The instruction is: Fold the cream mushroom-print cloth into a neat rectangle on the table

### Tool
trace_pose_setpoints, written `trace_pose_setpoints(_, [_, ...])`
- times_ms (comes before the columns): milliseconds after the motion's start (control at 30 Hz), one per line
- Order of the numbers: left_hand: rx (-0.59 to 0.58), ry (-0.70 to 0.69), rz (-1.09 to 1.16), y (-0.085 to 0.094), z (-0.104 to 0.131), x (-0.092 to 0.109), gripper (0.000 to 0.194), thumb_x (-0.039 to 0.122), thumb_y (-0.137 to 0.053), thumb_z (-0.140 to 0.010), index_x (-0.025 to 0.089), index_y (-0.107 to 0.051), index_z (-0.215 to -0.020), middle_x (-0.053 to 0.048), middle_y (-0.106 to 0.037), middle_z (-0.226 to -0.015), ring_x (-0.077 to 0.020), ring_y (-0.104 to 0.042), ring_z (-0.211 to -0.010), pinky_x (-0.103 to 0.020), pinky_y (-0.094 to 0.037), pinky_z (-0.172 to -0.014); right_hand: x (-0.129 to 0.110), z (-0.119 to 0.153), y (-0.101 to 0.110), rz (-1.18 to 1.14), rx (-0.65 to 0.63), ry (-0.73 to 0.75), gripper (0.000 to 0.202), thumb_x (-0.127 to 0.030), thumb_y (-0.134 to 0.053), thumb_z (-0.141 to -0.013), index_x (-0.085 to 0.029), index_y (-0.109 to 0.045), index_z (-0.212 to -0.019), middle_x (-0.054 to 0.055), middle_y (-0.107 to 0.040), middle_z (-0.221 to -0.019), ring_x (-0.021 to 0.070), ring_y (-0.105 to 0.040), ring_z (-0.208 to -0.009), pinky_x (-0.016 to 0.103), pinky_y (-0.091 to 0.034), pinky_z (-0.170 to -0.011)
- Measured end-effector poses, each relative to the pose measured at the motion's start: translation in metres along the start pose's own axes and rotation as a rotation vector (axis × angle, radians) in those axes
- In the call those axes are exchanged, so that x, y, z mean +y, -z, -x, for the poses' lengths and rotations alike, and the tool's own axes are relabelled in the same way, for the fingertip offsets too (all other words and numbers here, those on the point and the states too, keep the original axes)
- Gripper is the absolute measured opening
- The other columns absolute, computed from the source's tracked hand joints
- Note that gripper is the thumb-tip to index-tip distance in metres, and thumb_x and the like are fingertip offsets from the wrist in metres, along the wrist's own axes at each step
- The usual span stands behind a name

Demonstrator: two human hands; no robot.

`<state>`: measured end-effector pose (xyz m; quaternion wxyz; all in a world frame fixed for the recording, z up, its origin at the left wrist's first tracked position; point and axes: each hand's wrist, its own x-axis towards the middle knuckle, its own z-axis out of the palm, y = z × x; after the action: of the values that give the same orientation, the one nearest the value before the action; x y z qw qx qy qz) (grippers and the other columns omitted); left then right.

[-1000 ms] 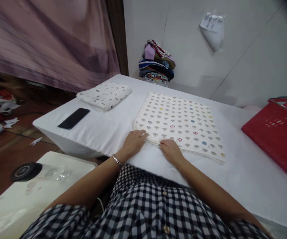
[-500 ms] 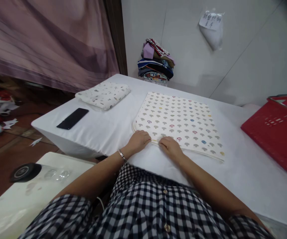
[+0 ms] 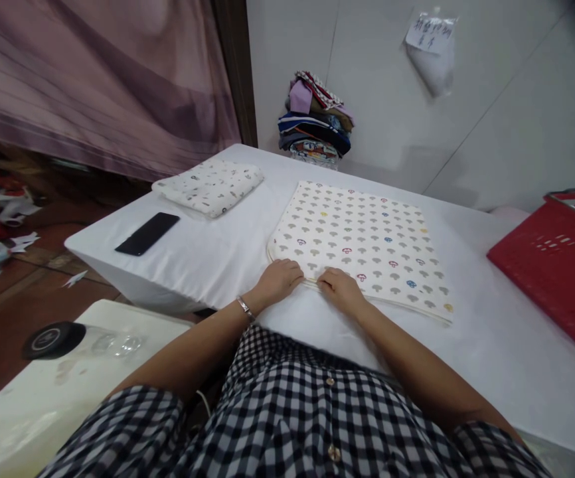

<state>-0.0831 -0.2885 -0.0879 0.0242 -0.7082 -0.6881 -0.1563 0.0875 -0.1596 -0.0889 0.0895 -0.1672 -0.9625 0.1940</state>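
A white cloth with a mushroom print (image 3: 357, 239) lies folded and flat on the white-covered table (image 3: 228, 259). Along its near edge, my left hand (image 3: 280, 280) pinches the layers close to the left corner. A short way to the right, my right hand (image 3: 341, 290) grips the same edge with its fingers bent over it. The fingertips of both hands are partly hidden against the fabric. Farther left lies a second folded white cloth (image 3: 210, 187) with a small dark print, apart from both hands.
A black phone (image 3: 148, 234) rests near the table's left edge. At the right stands a red plastic basket (image 3: 556, 265). Behind the table is a pile of folded clothes (image 3: 315, 123). A pale lower surface (image 3: 98, 392) at the left holds a black round object (image 3: 54, 340).
The view has shifted slightly. Both hands keep nearly the same place on the cloth's near edge, and the cloth lies as before.
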Motion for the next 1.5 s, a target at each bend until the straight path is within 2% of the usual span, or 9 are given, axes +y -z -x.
trace_pose_setpoints(133, [0.061, 0.040, 0.006, -0.002, 0.001, 0.004, 0.020, 0.022, -0.043, -0.091, 0.017, -0.062, -0.088, -0.005, -0.062, -0.092, -0.0173, -0.054, -0.084, -0.032, -0.043, -0.073, 0.001, 0.002, -0.006, 0.072, 0.073, 0.054, 0.014, -0.022, -0.048, -0.091, -0.020, -0.061, -0.089, 0.003, -0.060, -0.088, 0.0163, -0.053, -0.086, 0.027, -0.040, -0.072])
trace_pose_setpoints(267, [0.109, 0.002, 0.032, -0.007, 0.004, 0.003, 0.022, 0.014, -0.040, -0.088, 0.018, -0.062, -0.087, -0.006, -0.060, -0.108, -0.0183, -0.052, -0.097, -0.032, -0.044, -0.081, 0.001, 0.003, -0.008, 0.128, 0.084, 0.088, 0.014, -0.018, -0.044, -0.091, -0.020, -0.058, -0.086, 0.003, -0.058, -0.085, 0.0165, -0.052, -0.082, 0.027, -0.038, -0.068])
trace_pose_setpoints(400, [0.069, -0.031, 0.051, -0.007, 0.006, 0.002, 0.021, 0.013, -0.044, -0.085, 0.018, -0.065, -0.088, -0.006, -0.058, -0.115, -0.0203, -0.051, -0.105, -0.035, -0.042, -0.087, 0.002, 0.003, -0.008, 0.156, 0.087, 0.116, 0.015, -0.017, -0.043, -0.091, -0.020, -0.057, -0.086, 0.004, -0.058, -0.085, 0.0168, -0.051, -0.081, 0.027, -0.036, -0.066])
trace_pose_setpoints(700, [-0.063, -0.061, 0.042, 0.006, -0.004, 0.006, 0.019, 0.022, -0.049, -0.089, 0.018, -0.067, -0.086, -0.005, -0.061, -0.113, -0.0202, -0.053, -0.103, -0.036, -0.042, -0.087, 0.003, 0.002, -0.010, 0.162, 0.088, 0.115, 0.014, -0.017, -0.045, -0.091, -0.020, -0.057, -0.087, 0.004, -0.059, -0.088, 0.0173, -0.052, -0.084, 0.027, -0.036, -0.068])
trace_pose_setpoints(833, [-0.045, -0.050, 0.021, 0.002, -0.005, 0.009, 0.027, 0.019, -0.041, -0.092, 0.016, -0.066, -0.082, -0.005, -0.062, -0.113, -0.0192, -0.054, -0.101, -0.035, -0.042, -0.085, 0.002, 0.001, -0.010, 0.163, 0.084, 0.102, 0.014, -0.017, -0.045, -0.090, -0.020, -0.057, -0.087, 0.004, -0.059, -0.087, 0.0172, -0.052, -0.083, 0.027, -0.037, -0.068])
trace_pose_setpoints(967, [0.013, -0.090, -0.002, -0.003, 0.000, 0.009, 0.027, 0.017, -0.038, -0.093, 0.014, -0.063, -0.087, -0.007, -0.060, -0.115, -0.0193, -0.051, -0.106, -0.035, -0.040, -0.089, 0.002, 0.003, -0.009, 0.142, 0.095, 0.103, 0.014, -0.019, -0.044, -0.091, -0.019, -0.057, -0.087, 0.004, -0.058, -0.086, 0.0172, -0.051, -0.082, 0.028, -0.037, -0.068])
trace_pose_setpoints(1233, [0.067, -0.108, -0.024, -0.009, 0.007, 0.007, 0.022, 0.016, -0.038, -0.093, 0.015, -0.060, -0.089, -0.006, -0.061, -0.107, -0.0172, -0.052, -0.100, -0.033, -0.040, -0.084, -0.001, 0.004, -0.008, 0.214, 0.072, 0.194, 0.013, -0.029, -0.049, -0.091, -0.018, -0.056, -0.090, 0.006, -0.059, -0.088, 0.0203, -0.050, -0.085, 0.031, -0.038, -0.072])
trace_pose_setpoints(1367, [0.031, -0.088, -0.042, -0.008, 0.004, 0.008, 0.020, 0.017, -0.039, -0.093, 0.015, -0.058, -0.086, -0.004, -0.062, -0.092, -0.0169, -0.054, -0.087, -0.033, -0.040, -0.079, -0.003, 0.002, -0.007, 0.261, 0.033, 0.203, 0.015, -0.027, -0.047, -0.093, -0.018, -0.058, -0.087, 0.007, -0.061, -0.087, 0.0204, -0.050, -0.085, 0.032, -0.039, -0.073])
trace_pose_setpoints(1500, [0.010, -0.054, -0.044, -0.008, 0.002, 0.009, 0.021, 0.017, -0.039, -0.093, 0.016, -0.057, -0.082, -0.004, -0.061, -0.083, -0.0166, -0.054, -0.082, -0.034, -0.040, -0.081, -0.003, 0.002, -0.007, 0.228, 0.032, 0.187, 0.016, -0.024, -0.044, -0.094, -0.019, -0.059, -0.088, 0.006, -0.062, -0.087, 0.0194, -0.052, -0.085, 0.031, -0.039, -0.074])
